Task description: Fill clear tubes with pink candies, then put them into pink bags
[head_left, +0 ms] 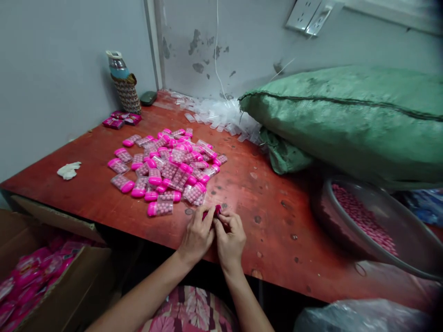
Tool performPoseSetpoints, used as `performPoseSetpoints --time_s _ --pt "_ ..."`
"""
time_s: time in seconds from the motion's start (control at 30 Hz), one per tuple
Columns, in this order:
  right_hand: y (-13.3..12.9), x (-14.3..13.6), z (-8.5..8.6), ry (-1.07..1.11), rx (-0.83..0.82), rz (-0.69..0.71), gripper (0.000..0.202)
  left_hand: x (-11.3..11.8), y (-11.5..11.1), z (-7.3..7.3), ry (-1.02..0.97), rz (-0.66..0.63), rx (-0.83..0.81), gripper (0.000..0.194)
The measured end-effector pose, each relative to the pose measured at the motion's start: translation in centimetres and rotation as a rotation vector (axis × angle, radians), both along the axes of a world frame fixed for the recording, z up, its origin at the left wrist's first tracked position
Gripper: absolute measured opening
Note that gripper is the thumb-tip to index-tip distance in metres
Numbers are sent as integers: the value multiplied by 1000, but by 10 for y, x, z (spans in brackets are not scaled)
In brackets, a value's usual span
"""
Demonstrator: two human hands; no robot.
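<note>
My left hand [198,234] and my right hand [231,240] meet at the table's front edge, fingers closed in a pinch. Between them is a small dark pink piece [218,211], mostly covered by the fingers, so its kind is unclear. Just beyond my hands lies a heap of small clear containers [169,169] with bright pink caps, filled with pale pink beads. The nearest one, a clear container [162,208], lies on its side to the left of my left hand.
On the red table [252,184], empty clear containers [221,115] are piled at the back. A bulging green sack [346,120] rests at right above a basin [408,240] of pink beads [363,216]. A bottle [119,67] stands back left; a cardboard box [79,281] holds pink packs.
</note>
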State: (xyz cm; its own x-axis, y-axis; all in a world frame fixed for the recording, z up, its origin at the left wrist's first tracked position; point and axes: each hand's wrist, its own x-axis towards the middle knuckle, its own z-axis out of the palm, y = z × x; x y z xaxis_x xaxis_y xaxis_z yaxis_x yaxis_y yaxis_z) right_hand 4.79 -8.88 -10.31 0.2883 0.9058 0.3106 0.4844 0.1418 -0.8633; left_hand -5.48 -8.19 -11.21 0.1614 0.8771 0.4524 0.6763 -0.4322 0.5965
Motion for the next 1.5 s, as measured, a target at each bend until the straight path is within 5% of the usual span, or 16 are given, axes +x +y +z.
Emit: performPoseSetpoints --time_s 0.5,0.67,0.87,1.03,1.37,1.5 --pt "6 11 18 22 -269 84 15 -2 3 3 -116 -8 -84 52" --pt "2 13 17 -183 -158 92 11 -1 2 4 -135 -19 -71 53" --pt "-6 12 13 -726 54 -41 12 -1 1 6 -137 -25 -73 54" --pt "-3 13 7 -886 133 -76 15 -1 2 5 -117 -8 -59 53" --pt "-2 12 4 -659 82 0 13 -2 2 5 -95 -16 -80 54" --pt "-1 10 12 -525 -84 24 16 -2 2 5 -122 -39 -78 53"
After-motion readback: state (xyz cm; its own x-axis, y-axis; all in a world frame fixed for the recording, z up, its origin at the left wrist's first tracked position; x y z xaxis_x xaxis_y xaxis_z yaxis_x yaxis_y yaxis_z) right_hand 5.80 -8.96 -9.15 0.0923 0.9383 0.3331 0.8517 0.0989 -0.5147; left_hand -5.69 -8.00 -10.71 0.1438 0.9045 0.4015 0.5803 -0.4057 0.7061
